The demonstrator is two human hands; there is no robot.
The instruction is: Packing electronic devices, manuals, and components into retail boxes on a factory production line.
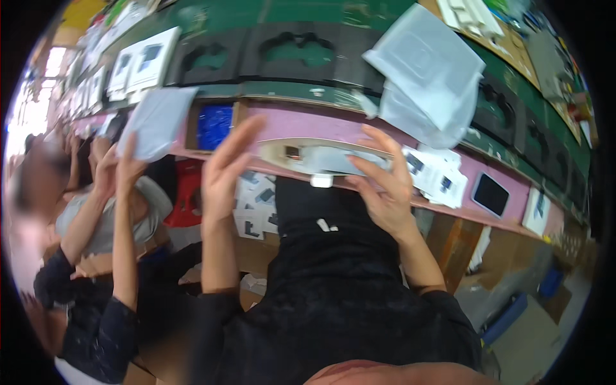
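Observation:
In front of me, at the near edge of the pink bench, is a pale, narrow open box (273, 151) with something whitish inside that I cannot make out. A small white tab (322, 181) sticks out at its near side. Left of the box, my left hand (224, 176) is raised with its fingers stretched out, slightly blurred and holding nothing. At the box's right end my right hand (388, 186) has its fingers apart. Its fingertips overlap the box in view, and whether they touch it I cannot tell.
Black foam inserts (256, 58) line the green bench top. White translucent pouches (430, 74) are piled at the right, near printed leaflets (443, 179) and a phone (491, 194). A blue-lined bin (213, 125) stands left. Beside me a co-worker's hands hold a white pouch (157, 122).

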